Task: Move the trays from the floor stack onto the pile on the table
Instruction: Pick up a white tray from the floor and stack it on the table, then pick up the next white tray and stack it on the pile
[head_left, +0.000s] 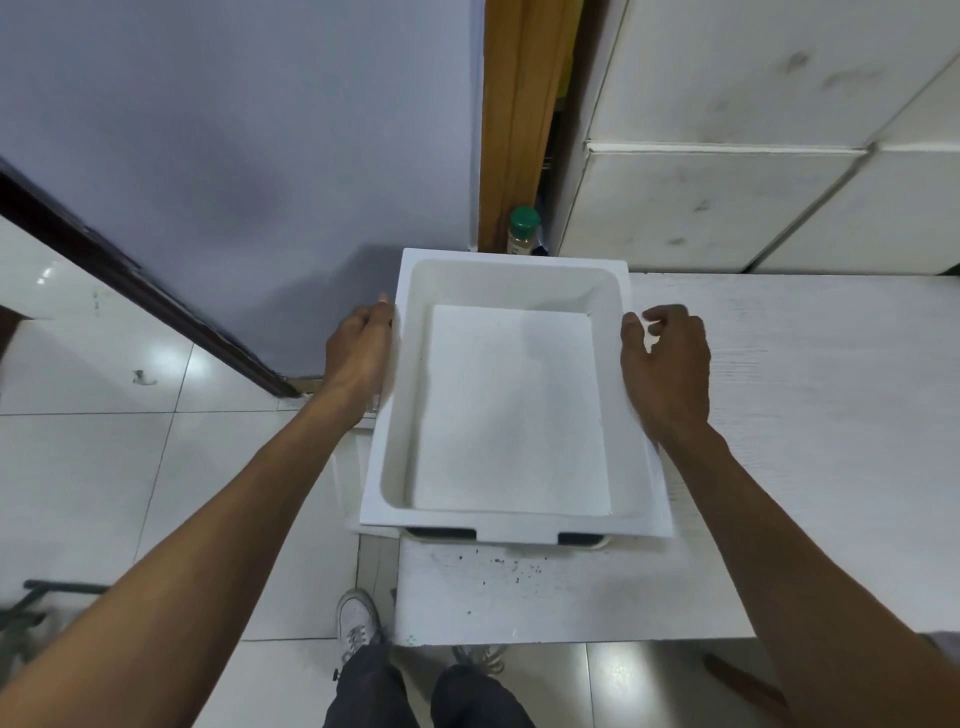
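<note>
Tray (514, 405), white and shallow with a wide flat rim, lies on top of the pile (519, 543) at the left end of the bench (571, 597). Its left side overhangs the bench edge above the tiled floor (104, 493). Under its near rim only a sliver of the pile shows, with two dark slots. It looks like stiff moulded plastic, light for its size and smooth, so it may slide if set down askew. The long side rims are the natural place to take hold, one hand to each.

The left hand (361, 345) grips the left rim, thumb on top and fingers tucked below. The right hand (667, 364) is at the right rim with its thumb against the edge and its fingers curled just beside it; I cannot tell whether it grips or has let go. Farther back, a green-capped bottle (522, 231) stands by the wall.
</note>
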